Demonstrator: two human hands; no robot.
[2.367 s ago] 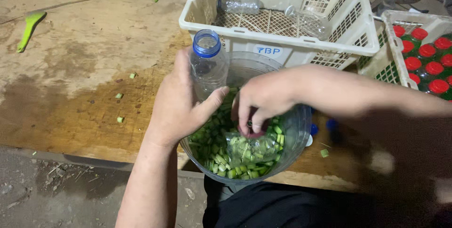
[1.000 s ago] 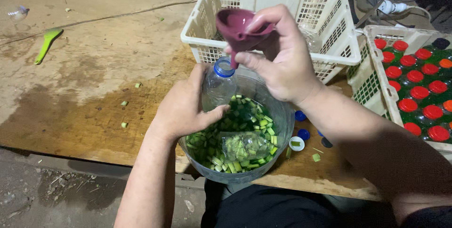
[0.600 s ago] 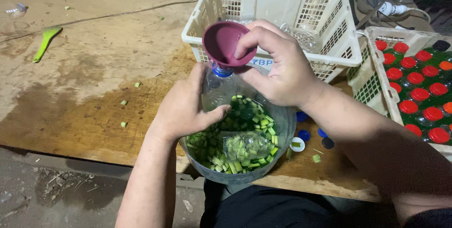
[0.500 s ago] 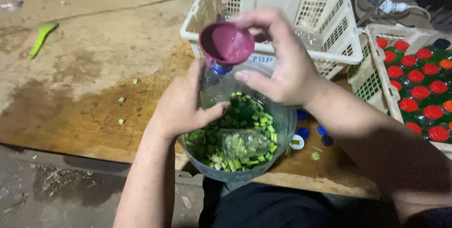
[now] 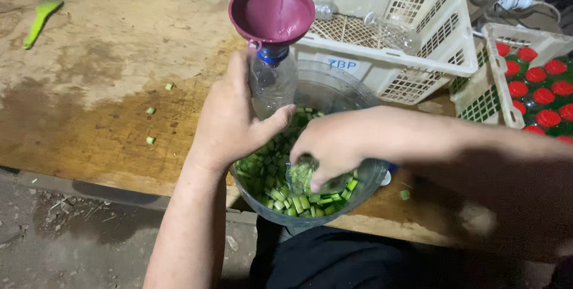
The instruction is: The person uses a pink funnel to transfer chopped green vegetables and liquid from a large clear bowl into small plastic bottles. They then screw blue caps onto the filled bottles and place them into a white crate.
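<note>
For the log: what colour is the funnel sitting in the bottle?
Maroon plastic funnel, clearest in the head view.

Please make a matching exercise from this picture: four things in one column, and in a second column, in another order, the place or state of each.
Things:
1. funnel
2. clear bottle
3. green spatula
4. red-capped bottles

Places or states:
A. packed in the crate at the right edge
B. lying alone on the table, far left
C. seated in the bottle's neck
D. held upright by the left hand

Pairs: 1-C, 2-D, 3-B, 4-A
</note>
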